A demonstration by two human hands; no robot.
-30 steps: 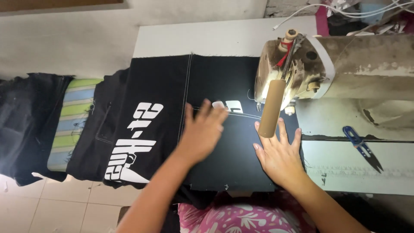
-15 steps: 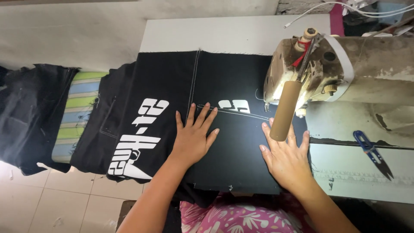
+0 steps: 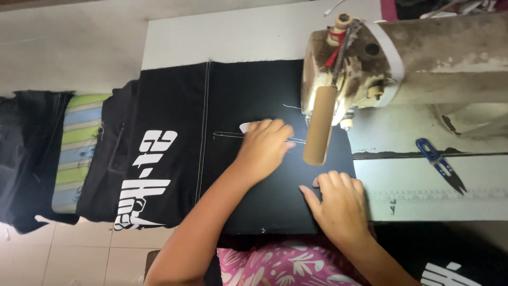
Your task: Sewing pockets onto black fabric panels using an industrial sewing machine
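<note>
At the middle of the frame, the left hand [image 3: 264, 145] lies palm-down on the black cloth [image 3: 248, 106], fingers together and slightly curled, gripping nothing, fingertips pointing toward the sewing machine [image 3: 370, 69] at upper right. Lower down and to the right, the right hand [image 3: 338, 204] presses flat on the same cloth, fingers spread a little, holding nothing, close to the cloth's right edge. Between the two hands and a bit above, a tan cardboard tube [image 3: 319, 124] hangs down from the machine head, its lower end just over the cloth. That cloth is spread across the white table [image 3: 233, 37], with a line of pale stitching running top to bottom through it and a white print showing at lower left, where the fabric droops off the table edge. Far left, a green-and-blue striped cushion [image 3: 79, 143] peeks out between dark fabric pieces. Over on the right, blue thread snips [image 3: 439, 164] lie on the table, well apart from both hands. Bottom centre, pink floral clothing [image 3: 286, 265] on the person shows beneath the arms.
</note>
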